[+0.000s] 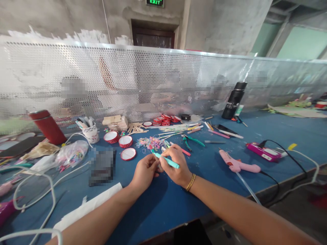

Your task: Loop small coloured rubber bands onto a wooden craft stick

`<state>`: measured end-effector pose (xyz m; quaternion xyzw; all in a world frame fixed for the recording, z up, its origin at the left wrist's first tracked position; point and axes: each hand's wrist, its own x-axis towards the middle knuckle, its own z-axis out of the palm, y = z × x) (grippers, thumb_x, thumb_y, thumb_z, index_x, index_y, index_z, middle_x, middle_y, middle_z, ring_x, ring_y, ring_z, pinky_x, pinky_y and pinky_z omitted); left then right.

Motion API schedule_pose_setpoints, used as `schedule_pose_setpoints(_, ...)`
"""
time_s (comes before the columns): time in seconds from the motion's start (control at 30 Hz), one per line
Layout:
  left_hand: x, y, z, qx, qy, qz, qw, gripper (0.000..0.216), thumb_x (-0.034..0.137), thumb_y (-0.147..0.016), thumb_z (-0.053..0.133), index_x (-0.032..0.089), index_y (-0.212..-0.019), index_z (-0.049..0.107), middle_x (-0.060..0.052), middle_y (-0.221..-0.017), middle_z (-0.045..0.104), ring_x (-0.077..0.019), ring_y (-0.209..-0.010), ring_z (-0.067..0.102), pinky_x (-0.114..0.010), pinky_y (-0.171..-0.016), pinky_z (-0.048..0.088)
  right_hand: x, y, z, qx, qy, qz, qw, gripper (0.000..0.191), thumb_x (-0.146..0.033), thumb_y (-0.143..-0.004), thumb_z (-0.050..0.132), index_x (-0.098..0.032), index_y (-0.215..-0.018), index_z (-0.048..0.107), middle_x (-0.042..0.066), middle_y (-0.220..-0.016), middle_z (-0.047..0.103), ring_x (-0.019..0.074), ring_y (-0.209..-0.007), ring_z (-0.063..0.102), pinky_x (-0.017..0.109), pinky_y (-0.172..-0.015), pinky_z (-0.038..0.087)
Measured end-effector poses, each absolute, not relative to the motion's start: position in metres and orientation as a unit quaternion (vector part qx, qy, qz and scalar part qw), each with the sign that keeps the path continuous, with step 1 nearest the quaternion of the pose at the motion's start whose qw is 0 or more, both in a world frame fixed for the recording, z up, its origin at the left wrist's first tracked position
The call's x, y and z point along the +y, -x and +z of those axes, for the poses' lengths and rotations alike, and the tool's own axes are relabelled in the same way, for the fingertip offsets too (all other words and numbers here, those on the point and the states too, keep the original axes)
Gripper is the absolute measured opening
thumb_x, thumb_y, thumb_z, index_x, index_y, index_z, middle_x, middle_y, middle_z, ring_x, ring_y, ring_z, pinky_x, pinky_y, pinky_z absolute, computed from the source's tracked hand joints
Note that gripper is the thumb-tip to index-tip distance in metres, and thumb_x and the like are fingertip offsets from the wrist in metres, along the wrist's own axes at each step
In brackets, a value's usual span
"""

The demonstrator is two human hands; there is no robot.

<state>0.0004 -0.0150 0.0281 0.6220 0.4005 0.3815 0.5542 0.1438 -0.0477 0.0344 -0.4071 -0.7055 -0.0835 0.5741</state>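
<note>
My right hand grips a teal marker pen, its front end pointing left toward my other hand. Closed in a pinch, my left hand holds a small thin piece with a red end, mostly hidden by the fingers. The marker's front end meets or nearly meets this piece; I cannot tell which. Just beyond both hands lies a pile of colourful small bands. Left of it are red-rimmed round tins or lids, and a red pen lies to the right.
A pink glue gun with its cord lies right, near a magenta device. Teal pliers, thin sticks, and a black bottle stand or lie farther back. Leftward are a pen cup, red bottle and white cables.
</note>
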Motion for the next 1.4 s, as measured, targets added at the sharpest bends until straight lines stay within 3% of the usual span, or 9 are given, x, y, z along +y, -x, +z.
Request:
schedule_pose_setpoints(0.2,-0.0154,-0.0005,0.027,0.397,-0.625,0.382,0.553,0.027,0.043,-0.077,0.064,0.016,-0.078,0.057,-0.002,-0.071,0.065,-0.011,-0.06,0.063,-0.017,-0.048,0.048,-0.0461,-0.1441,0.0326,-0.708,0.416,-0.079,0.566,0.008,-0.02,-0.087,0.055,-0.023,-0.08,0.052,-0.001,-0.073,0.063,0.0161,-0.069,0.057,0.04,-0.084,0.042)
schedule_pose_setpoints(0.43,-0.0147,-0.0008,0.0267,0.405,-0.624,0.375,0.553,0.027,0.04,-0.078,0.062,0.017,-0.09,0.06,-0.002,-0.074,0.067,-0.0129,-0.062,0.066,-0.017,-0.047,0.048,-0.0458,-0.1459,0.0338,-0.695,0.422,-0.096,0.574,0.01,-0.019,-0.088,0.054,-0.022,-0.08,0.051,-0.001,-0.072,0.062,0.016,-0.069,0.057,0.04,-0.083,0.042)
schedule_pose_setpoints(0.73,-0.0145,-0.0005,0.0269,0.397,-0.64,0.377,0.539,0.025,0.041,-0.079,0.06,0.017,-0.077,0.055,0.0,-0.066,0.064,-0.011,-0.06,0.063,-0.016,-0.047,0.047,-0.0467,-0.1438,0.0331,-0.709,0.409,-0.081,0.569,0.008,-0.019,-0.087,0.055,-0.023,-0.081,0.052,-0.001,-0.073,0.063,0.0161,-0.068,0.057,0.04,-0.084,0.042)
schedule_pose_setpoints(1.07,-0.0137,-0.0009,0.0273,0.404,-0.632,0.375,0.545,0.025,0.039,-0.078,0.061,0.016,-0.088,0.059,-0.002,-0.072,0.067,-0.0128,-0.062,0.065,-0.017,-0.047,0.048,-0.0465,-0.1443,0.0344,-0.696,0.427,-0.105,0.568,0.01,-0.018,-0.088,0.054,-0.022,-0.079,0.05,-0.001,-0.071,0.062,0.0162,-0.069,0.058,0.04,-0.083,0.042)
schedule_pose_setpoints(1.4,-0.0153,-0.0005,0.0274,0.402,-0.641,0.381,0.532,0.023,0.04,-0.08,0.059,0.016,-0.08,0.056,-0.001,-0.067,0.064,-0.0112,-0.06,0.063,-0.016,-0.047,0.048,-0.0469,-0.1433,0.034,-0.706,0.41,-0.098,0.569,0.008,-0.019,-0.087,0.056,-0.023,-0.081,0.052,-0.001,-0.073,0.064,0.0157,-0.068,0.058,0.04,-0.084,0.042)
